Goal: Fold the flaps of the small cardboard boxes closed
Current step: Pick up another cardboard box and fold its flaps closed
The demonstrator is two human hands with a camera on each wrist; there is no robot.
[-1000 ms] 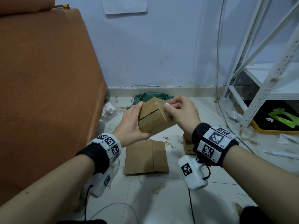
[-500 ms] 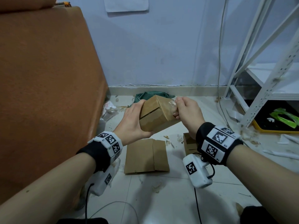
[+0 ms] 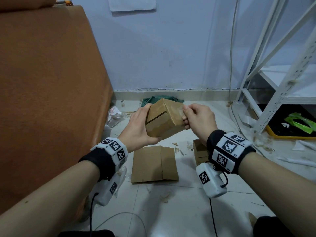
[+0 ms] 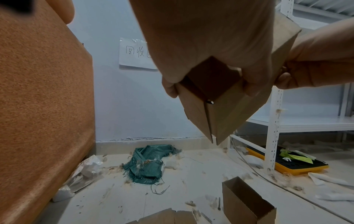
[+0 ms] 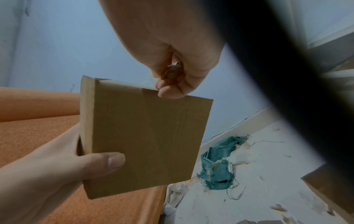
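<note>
A small brown cardboard box (image 3: 164,118) is held in the air over the floor, tilted, with its near flaps folded shut along a seam. My left hand (image 3: 140,127) grips its left side, thumb (image 5: 103,163) across the bottom face. My right hand (image 3: 196,118) is at the box's right end, fingers curled. It pinches a crumpled scrap of tape (image 5: 173,71) against the box edge. In the left wrist view the box (image 4: 229,109) shows a slit between two flaps on its far end.
A flattened cardboard piece (image 3: 153,164) lies on the tile floor below my hands. An open small box (image 4: 247,201) stands to its right. A green bag (image 3: 160,100) lies by the wall. An orange padded block (image 3: 47,82) fills the left, a white rack (image 3: 273,74) and yellow tray (image 3: 290,130) the right.
My right hand has slid from the box's top corner to its right end, fingers curling round the tape scrap. The box has tipped slightly in my left hand.
</note>
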